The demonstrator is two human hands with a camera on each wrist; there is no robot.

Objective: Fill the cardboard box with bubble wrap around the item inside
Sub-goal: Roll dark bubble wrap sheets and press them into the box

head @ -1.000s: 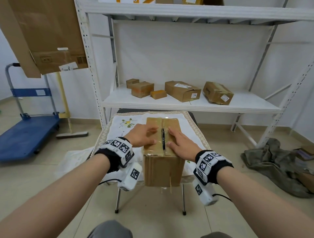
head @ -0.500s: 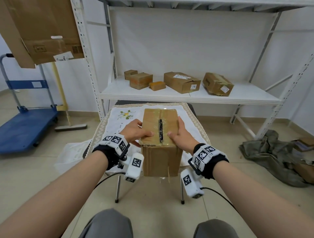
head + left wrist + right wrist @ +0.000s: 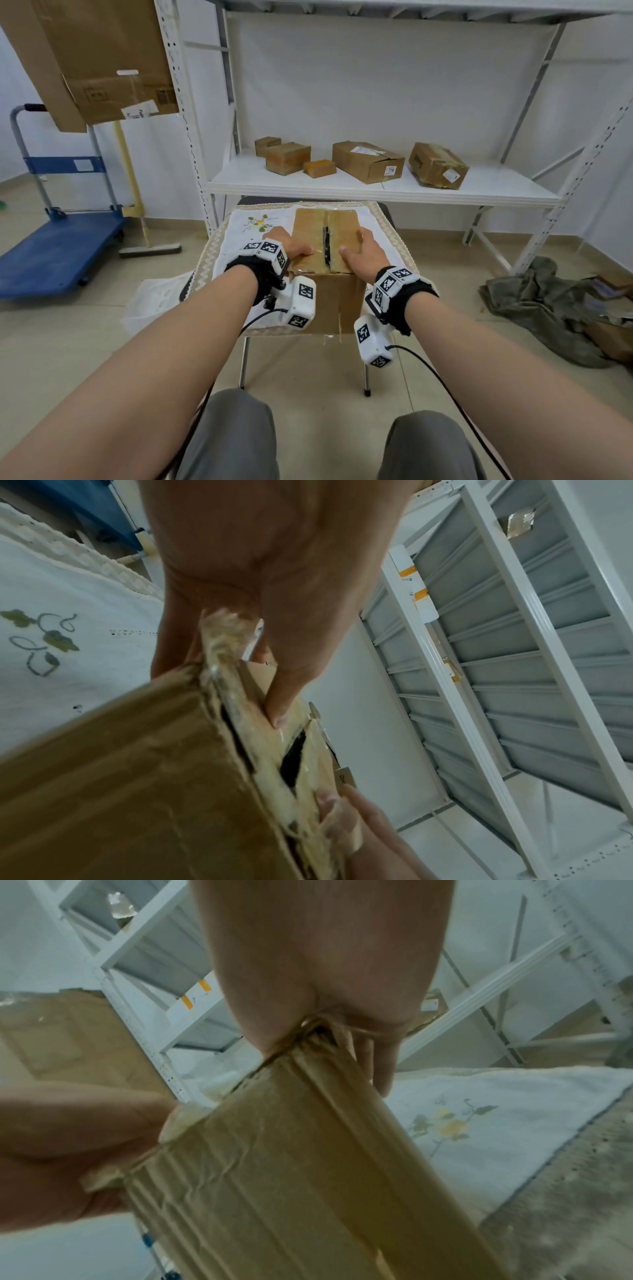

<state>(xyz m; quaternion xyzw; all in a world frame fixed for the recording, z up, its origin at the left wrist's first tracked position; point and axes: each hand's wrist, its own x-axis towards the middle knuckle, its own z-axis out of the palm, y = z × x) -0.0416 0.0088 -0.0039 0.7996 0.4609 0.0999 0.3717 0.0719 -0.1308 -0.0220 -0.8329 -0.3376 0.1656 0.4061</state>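
A brown cardboard box [image 3: 329, 301] stands on a small table under a white embroidered cloth [image 3: 239, 240]. Its taped top flaps lie down with a narrow dark slit between them; the inside is hidden and no bubble wrap shows. My left hand [image 3: 291, 245] grips the box's near left top edge, thumb [image 3: 281, 710] on the flap, fingers down the side. My right hand [image 3: 363, 251] grips the near right top edge likewise. In the wrist views the box [image 3: 137, 764] [image 3: 291, 1177] fills the foreground, with my right hand [image 3: 325, 961] clamped on its corner.
Behind the table a white metal shelf [image 3: 376, 192] carries several small cardboard boxes. A blue trolley [image 3: 58, 246] and a broom [image 3: 137, 192] stand at the left. A grey cloth heap [image 3: 548, 308] lies on the floor at the right.
Both hands slid off the top flaps, where they lay flat, out to the box's sides and now grip its near top edges with thumbs on top.
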